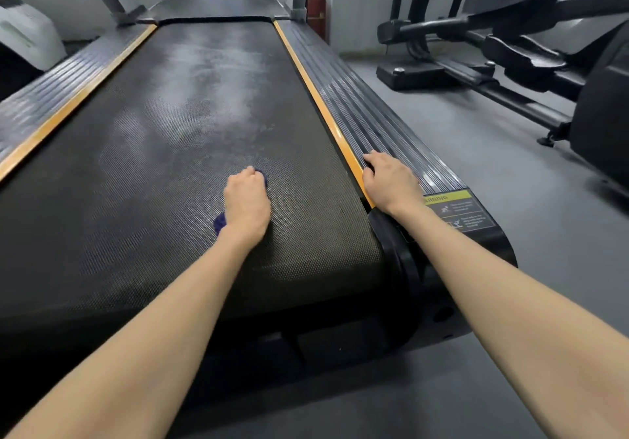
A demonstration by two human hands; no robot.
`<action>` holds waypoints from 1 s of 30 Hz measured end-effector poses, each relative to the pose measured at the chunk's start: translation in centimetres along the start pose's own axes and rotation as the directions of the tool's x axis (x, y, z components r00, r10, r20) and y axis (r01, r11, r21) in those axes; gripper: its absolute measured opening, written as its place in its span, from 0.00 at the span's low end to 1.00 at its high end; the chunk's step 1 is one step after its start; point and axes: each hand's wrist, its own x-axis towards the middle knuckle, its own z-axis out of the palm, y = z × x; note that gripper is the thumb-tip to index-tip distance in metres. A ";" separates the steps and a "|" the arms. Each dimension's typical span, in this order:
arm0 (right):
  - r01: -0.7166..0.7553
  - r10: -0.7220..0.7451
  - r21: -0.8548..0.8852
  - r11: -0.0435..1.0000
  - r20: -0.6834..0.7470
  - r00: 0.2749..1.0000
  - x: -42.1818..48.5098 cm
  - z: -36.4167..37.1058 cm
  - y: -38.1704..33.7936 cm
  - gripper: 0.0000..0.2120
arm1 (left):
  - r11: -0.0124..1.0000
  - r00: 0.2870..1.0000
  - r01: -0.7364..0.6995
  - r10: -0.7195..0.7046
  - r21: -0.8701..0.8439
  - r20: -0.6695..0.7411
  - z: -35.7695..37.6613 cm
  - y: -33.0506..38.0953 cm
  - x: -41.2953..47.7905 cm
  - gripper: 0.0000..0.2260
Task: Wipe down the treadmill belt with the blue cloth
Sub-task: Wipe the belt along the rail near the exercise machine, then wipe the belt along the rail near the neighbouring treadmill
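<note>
On the treadmill belt (153,183), left hand (246,203) clutches blue cloth (220,223), pale smears ahead of its fingers. Right hand (389,181) rests, fingers relaxed, on side rail (367,111).

Treadmill belt (153,183): black, rubber-like, matt; fine dotted texture all over; a pale, dull film covers the middle and far part.
Blue cloth (220,222): dark blue fabric, soft, matt.
Side rail (374,125): grey, ribbed lengthwise, semi-gloss with light streaks; material cannot be told.
Edge strip (315,94): orange, smooth, slight sheen.
End cap (405,261): black plastic, smooth, glossy.
Warning label (457,212): printed sticker, smooth.
Floor (510,183): grey, matt, even.
</note>
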 end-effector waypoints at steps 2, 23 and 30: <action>0.001 -0.001 -0.001 1.000 -0.002 1.000 0.1 0.0 -0.1 0.21 | 0.984 0.988 -0.157 0.156 -0.086 -0.018 0.2 2.8 -1.6 0.16; 0.175 -0.180 0.179 0.968 0.014 0.984 -1.3 2.8 -13.2 0.20 | 0.663 0.945 0.327 -0.225 -0.674 0.237 -3.6 -5.9 2.3 0.17; 0.076 -0.075 -0.018 0.997 0.086 0.993 -2.0 8.7 -23.9 0.20 | 0.667 0.946 0.300 -0.302 -0.682 0.121 -5.4 -9.7 2.8 0.13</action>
